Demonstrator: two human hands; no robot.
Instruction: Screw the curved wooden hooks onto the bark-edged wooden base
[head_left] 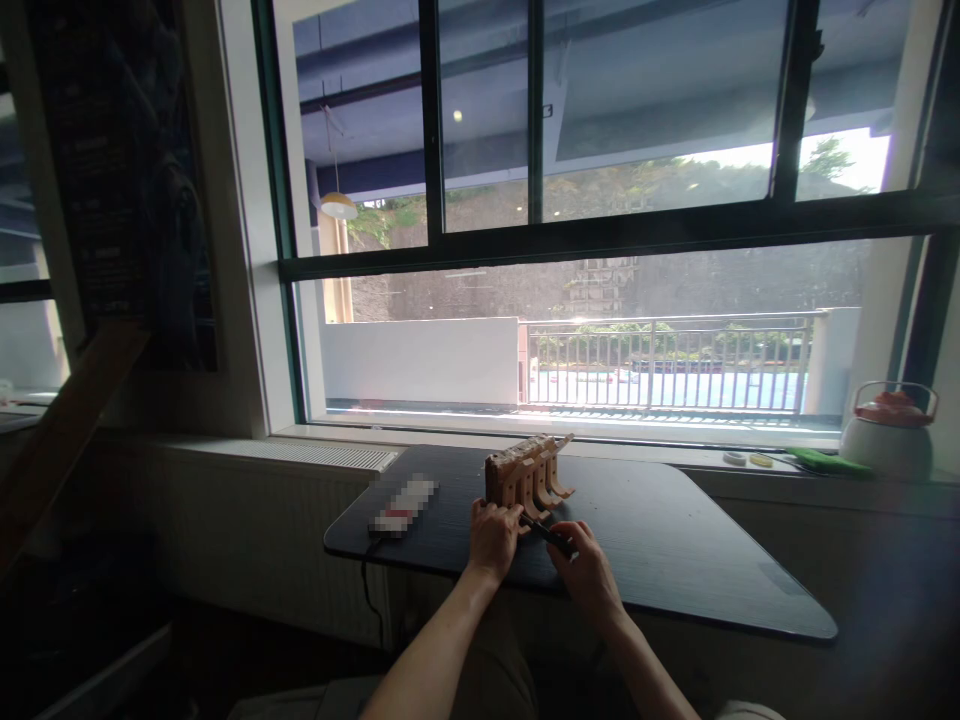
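A small wooden block with a row of hooks (525, 470) stands on the dark table (675, 540), near its front middle. My left hand (491, 538) rests against the near end of the block, fingers curled on it. Just to the right, my right hand (589, 565) is closed on a thin dark tool (551, 537), whose tip points at the block's lower hooks.
A small blurred white-and-red object (405, 505) with a cord lies at the table's left. On the window sill at the right stand a white kettle with an orange lid (889, 430), a green cloth (829, 462) and small bits. A white radiator grille (330, 457) runs along the left sill.
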